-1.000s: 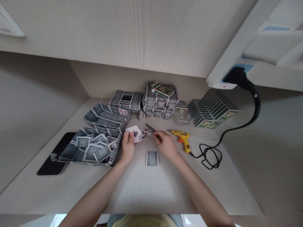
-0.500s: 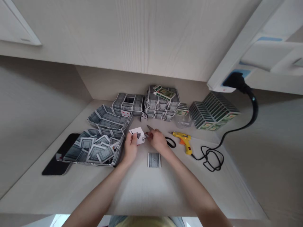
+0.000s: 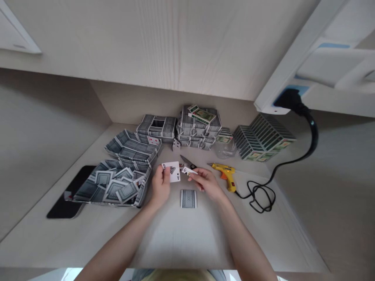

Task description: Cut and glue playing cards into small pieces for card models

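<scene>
My left hand (image 3: 161,183) is closed on an ace of spades card (image 3: 175,173), its face turned up. In my right hand (image 3: 205,181) is a small card piece (image 3: 189,171), pinched between thumb and fingers just right of the ace. Scissors (image 3: 187,161) lie on the table behind my right hand, their blades pointing back and left. Nearer to me, a card (image 3: 188,199) lies with its patterned back up. Left of my left hand, an open box made of cards (image 3: 84,190) holds several loose cards (image 3: 120,187).
A yellow glue gun (image 3: 226,173) with a coiled black cable (image 3: 263,199) lies at the right. Card-built boxes (image 3: 199,127) and stacked card packs (image 3: 260,138) stand along the back. A black phone (image 3: 63,208) is partly under the open box.
The scissors now lie on the table, out of my right hand, which has moved right and nearer and now pinches the small card piece. The ace has turned slightly in my left hand.
</scene>
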`<control>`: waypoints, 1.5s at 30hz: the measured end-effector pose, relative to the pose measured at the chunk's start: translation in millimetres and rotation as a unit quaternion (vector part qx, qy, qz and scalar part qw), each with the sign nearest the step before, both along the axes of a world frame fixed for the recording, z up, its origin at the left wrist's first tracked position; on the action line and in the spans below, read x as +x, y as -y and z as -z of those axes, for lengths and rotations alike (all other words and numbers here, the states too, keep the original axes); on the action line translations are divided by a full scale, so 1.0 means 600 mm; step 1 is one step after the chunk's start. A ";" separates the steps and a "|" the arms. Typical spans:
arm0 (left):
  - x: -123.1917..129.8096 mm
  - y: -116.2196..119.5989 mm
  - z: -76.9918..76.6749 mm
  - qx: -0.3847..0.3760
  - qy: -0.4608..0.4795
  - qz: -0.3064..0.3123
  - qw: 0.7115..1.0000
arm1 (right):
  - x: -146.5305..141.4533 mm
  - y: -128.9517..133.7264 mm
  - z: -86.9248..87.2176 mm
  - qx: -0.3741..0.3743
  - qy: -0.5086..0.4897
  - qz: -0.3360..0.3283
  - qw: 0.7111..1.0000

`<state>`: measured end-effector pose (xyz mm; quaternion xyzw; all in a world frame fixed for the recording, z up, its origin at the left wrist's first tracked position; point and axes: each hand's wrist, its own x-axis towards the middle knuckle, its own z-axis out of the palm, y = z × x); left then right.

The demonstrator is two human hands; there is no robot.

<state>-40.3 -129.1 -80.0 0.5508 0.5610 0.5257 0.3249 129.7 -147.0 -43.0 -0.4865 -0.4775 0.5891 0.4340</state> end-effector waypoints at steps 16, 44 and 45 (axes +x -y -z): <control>0.009 0.016 -0.013 -0.007 -0.104 0.027 0.994 | -0.018 0.004 0.032 0.000 -0.034 -0.019 0.999; 0.013 0.027 -0.013 0.003 -0.137 0.061 0.989 | -0.017 0.007 0.019 -0.018 -0.110 0.033 0.993; 0.013 0.027 -0.014 0.001 -0.132 0.067 0.989 | -0.016 0.007 0.019 -0.017 -0.111 0.035 0.993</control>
